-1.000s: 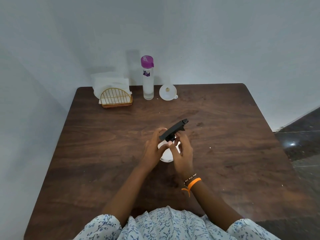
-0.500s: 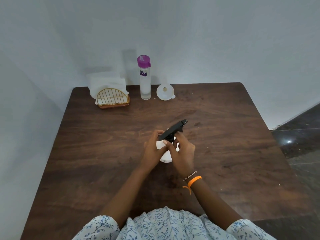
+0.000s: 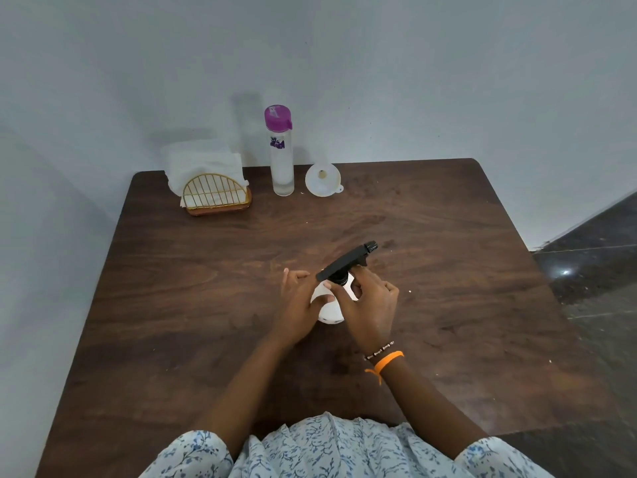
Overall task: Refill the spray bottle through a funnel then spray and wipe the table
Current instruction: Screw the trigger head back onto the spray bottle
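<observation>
A dark brown wooden table (image 3: 179,305) with visible grain and rounded far corners fills most of the view. It stands in a corner of the room, its far edge close against a plain, pale grey-blue far wall (image 3: 413,81) and its left edge near a second wall (image 3: 41,270) of the same colour. The two walls meet at the far left. On the right, beyond the table's edge, lies a dark, glossy tiled floor (image 3: 593,277) with thin pale joints, and a small bright reflection of light shows on one tile. The light is soft and even, casting faint shadows on the far wall.
</observation>
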The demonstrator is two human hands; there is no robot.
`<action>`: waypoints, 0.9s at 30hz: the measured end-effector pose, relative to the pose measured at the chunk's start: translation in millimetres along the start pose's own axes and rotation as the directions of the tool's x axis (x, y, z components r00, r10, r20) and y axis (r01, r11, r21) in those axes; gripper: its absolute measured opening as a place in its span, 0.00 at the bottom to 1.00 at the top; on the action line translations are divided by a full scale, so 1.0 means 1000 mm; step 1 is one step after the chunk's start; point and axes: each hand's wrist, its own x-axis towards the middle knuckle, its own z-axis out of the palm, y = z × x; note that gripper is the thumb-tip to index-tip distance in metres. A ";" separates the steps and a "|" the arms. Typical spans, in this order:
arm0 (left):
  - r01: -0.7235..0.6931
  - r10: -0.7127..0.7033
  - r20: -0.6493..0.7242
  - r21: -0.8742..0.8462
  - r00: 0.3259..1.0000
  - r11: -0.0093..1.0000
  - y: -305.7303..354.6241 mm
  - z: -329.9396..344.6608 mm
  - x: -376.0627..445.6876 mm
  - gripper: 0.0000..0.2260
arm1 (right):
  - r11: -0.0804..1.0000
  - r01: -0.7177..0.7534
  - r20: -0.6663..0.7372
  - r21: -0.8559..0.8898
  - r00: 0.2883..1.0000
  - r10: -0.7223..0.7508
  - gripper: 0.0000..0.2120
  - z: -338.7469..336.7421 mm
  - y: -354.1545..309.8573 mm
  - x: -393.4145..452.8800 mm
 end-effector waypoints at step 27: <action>0.028 -0.045 -0.144 -0.123 0.989 0.992 0.001 0.023 -0.001 0.24 | 1.000 0.001 0.157 0.031 0.988 -0.006 0.18 0.008 0.002 0.002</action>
